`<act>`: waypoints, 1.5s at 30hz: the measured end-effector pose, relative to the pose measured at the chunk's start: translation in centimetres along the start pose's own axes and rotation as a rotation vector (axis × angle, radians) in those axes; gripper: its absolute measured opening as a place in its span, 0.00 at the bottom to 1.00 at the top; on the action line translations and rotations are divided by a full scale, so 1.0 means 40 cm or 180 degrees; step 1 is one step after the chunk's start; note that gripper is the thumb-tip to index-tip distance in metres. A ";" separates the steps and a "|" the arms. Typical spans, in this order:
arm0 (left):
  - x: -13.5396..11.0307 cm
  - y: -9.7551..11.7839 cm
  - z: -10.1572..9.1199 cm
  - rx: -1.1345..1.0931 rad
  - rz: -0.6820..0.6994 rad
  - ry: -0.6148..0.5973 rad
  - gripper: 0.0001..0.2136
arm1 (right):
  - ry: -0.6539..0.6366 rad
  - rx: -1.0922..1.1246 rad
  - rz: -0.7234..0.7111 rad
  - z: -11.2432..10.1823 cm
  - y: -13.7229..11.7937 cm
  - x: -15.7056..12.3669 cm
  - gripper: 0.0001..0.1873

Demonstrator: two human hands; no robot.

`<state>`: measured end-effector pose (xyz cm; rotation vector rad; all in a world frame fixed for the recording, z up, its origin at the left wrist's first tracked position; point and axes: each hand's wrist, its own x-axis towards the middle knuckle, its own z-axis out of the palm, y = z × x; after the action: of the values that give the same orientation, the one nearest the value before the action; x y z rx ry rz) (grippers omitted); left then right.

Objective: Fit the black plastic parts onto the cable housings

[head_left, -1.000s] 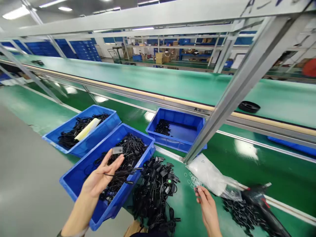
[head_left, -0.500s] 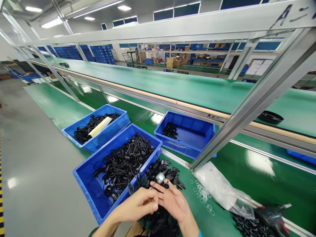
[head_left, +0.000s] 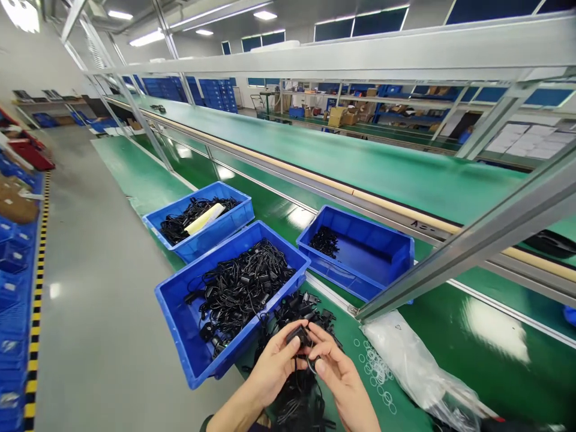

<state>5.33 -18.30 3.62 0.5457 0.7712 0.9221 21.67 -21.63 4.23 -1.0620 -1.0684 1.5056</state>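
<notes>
My left hand (head_left: 275, 366) and my right hand (head_left: 338, 375) meet over the near table edge. Together they pinch a small black corded part (head_left: 299, 335), thumbs and fingertips closed on it; its cord hangs down between my wrists. Under them lies a loose pile of black corded parts (head_left: 297, 384) on the green table. Just left stands a blue bin (head_left: 189, 354) heaped with the same black corded parts (head_left: 243, 285). Small clear rings (head_left: 375, 369) are scattered on the table right of my right hand.
A second blue bin (head_left: 234, 219) with black cords and a pale yellow strip stands farther left. A third blue bin (head_left: 396, 264), nearly bare, sits behind. A clear plastic bag (head_left: 418, 372) lies at the right. A slanted metal post (head_left: 463, 252) crosses above it.
My left hand left the bin with a part and joined my right hand over the pile. Both hands now grip the part closer together; the view swung left.
</notes>
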 end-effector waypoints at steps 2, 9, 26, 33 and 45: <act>0.001 0.010 -0.004 -0.0320 -0.0266 -0.0006 0.22 | 0.0531 -0.0387 -0.0250 -0.004 -0.008 0.005 0.11; 0.000 0.008 -0.029 -0.0400 -0.0475 -0.0024 0.15 | 0.0809 -0.1179 -0.0881 0.001 -0.013 0.002 0.06; -0.002 0.016 -0.017 0.0089 -0.0416 -0.0108 0.19 | 0.0549 -0.3140 -0.1805 0.003 -0.043 -0.002 0.01; 0.001 0.006 -0.019 0.0171 -0.0337 -0.0090 0.19 | 0.0450 -0.3505 -0.1525 -0.013 -0.034 -0.001 0.11; 0.058 -0.044 -0.100 0.1817 -0.0047 -0.0260 0.21 | 0.0889 -0.1832 0.0413 -0.060 0.226 0.107 0.33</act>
<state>3.95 -16.81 -0.89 1.0678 0.9654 0.6536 21.38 -18.45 -5.55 -1.7118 -1.2811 1.1174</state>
